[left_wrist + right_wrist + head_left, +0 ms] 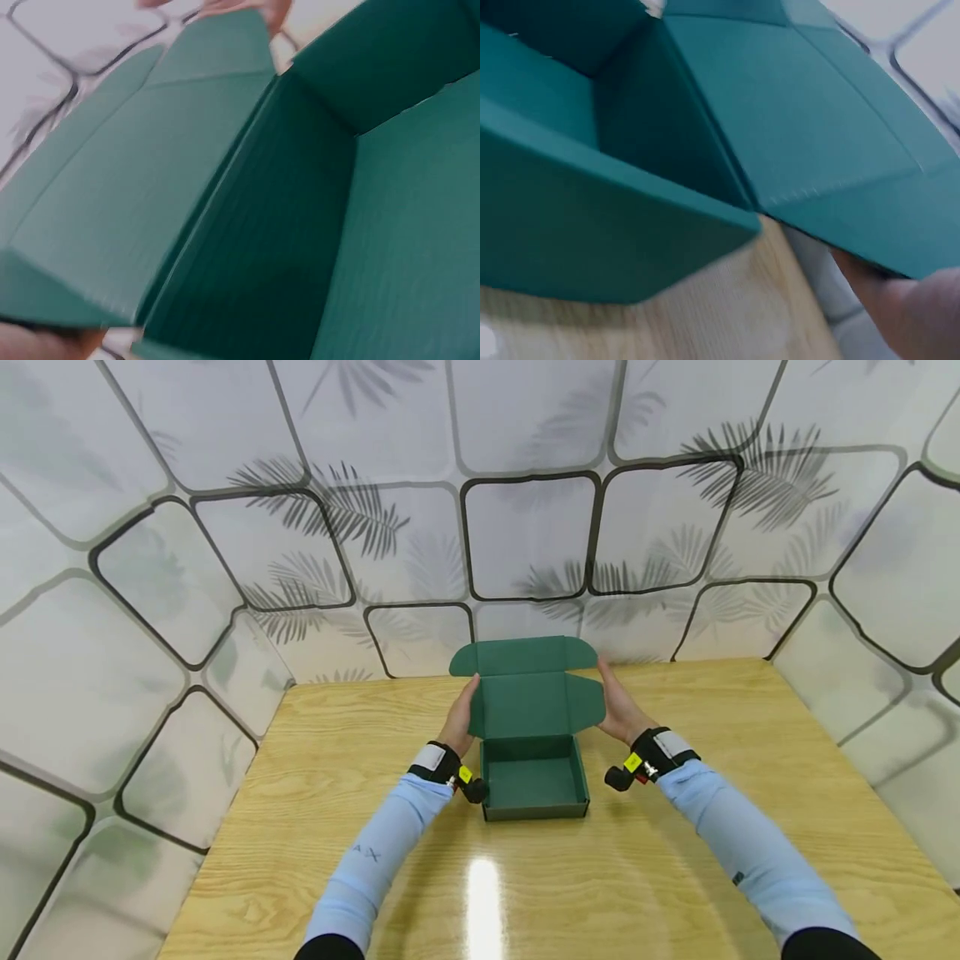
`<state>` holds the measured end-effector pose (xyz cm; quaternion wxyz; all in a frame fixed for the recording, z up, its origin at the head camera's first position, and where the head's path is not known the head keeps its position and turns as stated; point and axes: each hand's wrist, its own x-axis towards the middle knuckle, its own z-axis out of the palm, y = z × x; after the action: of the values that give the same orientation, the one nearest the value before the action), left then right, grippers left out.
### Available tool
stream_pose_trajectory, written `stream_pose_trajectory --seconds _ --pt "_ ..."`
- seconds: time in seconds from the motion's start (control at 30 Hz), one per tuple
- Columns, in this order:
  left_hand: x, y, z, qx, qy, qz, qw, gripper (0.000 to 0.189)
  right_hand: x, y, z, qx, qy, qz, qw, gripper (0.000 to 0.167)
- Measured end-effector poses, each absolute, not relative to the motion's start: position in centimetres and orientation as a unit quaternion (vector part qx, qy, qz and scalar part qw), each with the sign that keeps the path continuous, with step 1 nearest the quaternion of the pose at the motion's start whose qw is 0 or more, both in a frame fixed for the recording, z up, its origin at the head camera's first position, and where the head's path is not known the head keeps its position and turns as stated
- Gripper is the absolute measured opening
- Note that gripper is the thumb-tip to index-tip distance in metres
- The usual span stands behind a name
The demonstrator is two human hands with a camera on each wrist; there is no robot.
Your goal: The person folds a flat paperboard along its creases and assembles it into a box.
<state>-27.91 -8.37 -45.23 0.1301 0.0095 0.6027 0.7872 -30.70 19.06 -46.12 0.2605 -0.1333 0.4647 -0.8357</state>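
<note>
A green cardboard box (535, 814) stands on the table with its lid (525, 703) raised at the back. My left hand (459, 720) holds the lid's left edge, where the side flap stands angled forward. On the other side, my right hand (621, 708) holds the lid by its right side flap (587, 702), which spreads outward. The front tuck panel (521, 656) of the lid points up, with rounded ears at both ends. Inside, the box floor (532, 82) is bare. Most fingers are hidden behind the lid; part of the right hand (919, 315) shows below the flap in the right wrist view.
The box rests on a light wooden table (337, 760) whose far edge meets a patterned curtain (525, 535) behind the lid. The curtain continues along both sides. A bright light reflection lies in front of the box.
</note>
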Motion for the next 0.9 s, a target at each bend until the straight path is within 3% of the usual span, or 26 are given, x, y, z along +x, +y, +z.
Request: stream_pose_trajectory --seconds 0.13,0.27,0.37,0.5,0.77,0.9 --pt "-27.1 -7.3 -45.0 -0.009 0.676 0.731 0.095 0.072 -28.1 16.9 -44.5 -0.078 0.637 -0.751 0.158 0.061" --pt "-26.1 -6.5 -44.9 0.012 0.737 0.673 0.060 0.069 -26.3 14.7 -43.7 -0.061 0.754 -0.643 0.121 0.075" --pt "-25.6 -6.3 -44.8 0.043 0.765 0.641 0.045 0.071 -25.4 13.8 -43.3 -0.053 0.783 -0.609 0.115 0.085" --pt "-25.2 -6.7 -44.7 0.071 0.781 0.618 0.063 0.082 -24.8 13.7 -43.5 -0.072 0.790 -0.601 0.098 0.087" --pt "-24.1 -8.3 -45.3 0.174 0.823 0.530 0.106 0.130 -23.0 14.9 -45.2 -0.165 0.821 -0.541 0.080 0.107" --pt "-23.1 -9.3 -45.9 0.230 0.860 0.444 0.105 0.141 -21.6 16.0 -45.8 -0.217 0.835 -0.493 0.109 0.120"
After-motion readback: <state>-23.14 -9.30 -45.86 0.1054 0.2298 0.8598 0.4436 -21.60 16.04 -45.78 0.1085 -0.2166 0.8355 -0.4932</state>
